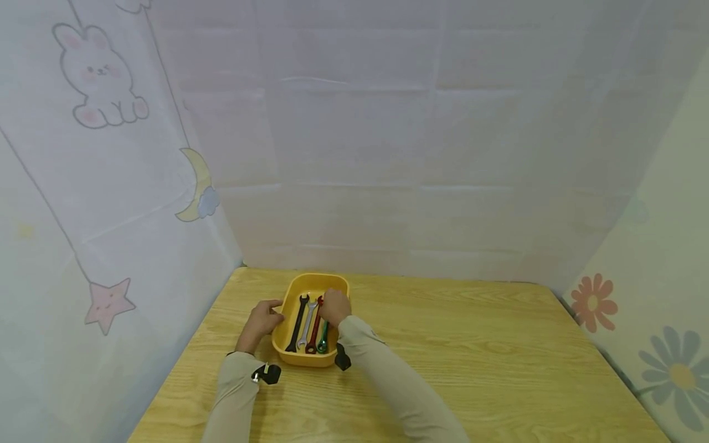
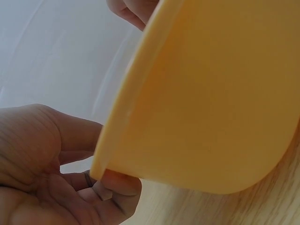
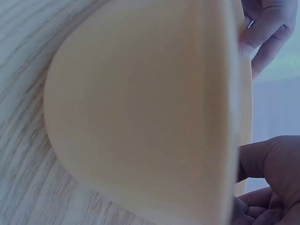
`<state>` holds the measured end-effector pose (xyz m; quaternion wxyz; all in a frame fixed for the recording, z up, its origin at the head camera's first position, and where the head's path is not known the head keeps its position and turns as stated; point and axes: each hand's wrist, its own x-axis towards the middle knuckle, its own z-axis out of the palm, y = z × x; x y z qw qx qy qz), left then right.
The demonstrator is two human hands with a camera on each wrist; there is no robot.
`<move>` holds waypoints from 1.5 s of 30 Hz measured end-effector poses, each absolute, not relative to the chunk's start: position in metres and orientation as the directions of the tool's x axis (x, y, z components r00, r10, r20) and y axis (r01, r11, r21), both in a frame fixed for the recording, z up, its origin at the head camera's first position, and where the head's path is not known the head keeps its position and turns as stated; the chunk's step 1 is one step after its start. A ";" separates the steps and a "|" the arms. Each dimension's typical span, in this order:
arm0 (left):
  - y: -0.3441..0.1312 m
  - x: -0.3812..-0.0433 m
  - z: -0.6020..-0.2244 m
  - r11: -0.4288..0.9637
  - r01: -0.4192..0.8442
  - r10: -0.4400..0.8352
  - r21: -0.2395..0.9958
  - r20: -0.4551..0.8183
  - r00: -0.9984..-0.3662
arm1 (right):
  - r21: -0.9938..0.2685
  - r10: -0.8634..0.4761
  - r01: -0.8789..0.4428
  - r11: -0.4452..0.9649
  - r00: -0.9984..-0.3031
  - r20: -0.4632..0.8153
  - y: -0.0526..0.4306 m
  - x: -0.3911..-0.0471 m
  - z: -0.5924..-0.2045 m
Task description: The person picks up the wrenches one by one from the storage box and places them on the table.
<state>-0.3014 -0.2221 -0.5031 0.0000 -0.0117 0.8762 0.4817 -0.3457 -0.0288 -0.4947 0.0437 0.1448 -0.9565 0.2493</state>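
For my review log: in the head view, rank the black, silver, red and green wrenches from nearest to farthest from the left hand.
1. Black wrench, leftmost in the tray.
2. Silver wrench, between black and red.
3. Red wrench, between silver and green.
4. Green wrench, rightmost, partly hidden by the right hand.

Beneath the fingers (image 1: 274,303) spreads a wood-grained table (image 1: 454,344), and beyond them rises a pale, creased backdrop (image 1: 388,135). Left of the fingers, a pale wall covering (image 1: 138,184) carries a drawn rabbit (image 1: 100,77), a yellow moon (image 1: 200,169) with a blue cloud (image 1: 208,202), and a pink star (image 1: 109,303); well to their right are a reddish flower (image 1: 592,303) and a grey flower (image 1: 681,376) with a yellow centre.
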 end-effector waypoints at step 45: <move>-0.219 -0.298 -0.501 0.535 -0.032 -0.027 0.844 -0.021 -0.999 | -0.729 -0.194 -0.261 0.633 -0.965 0.176 -0.001 -0.343 -0.483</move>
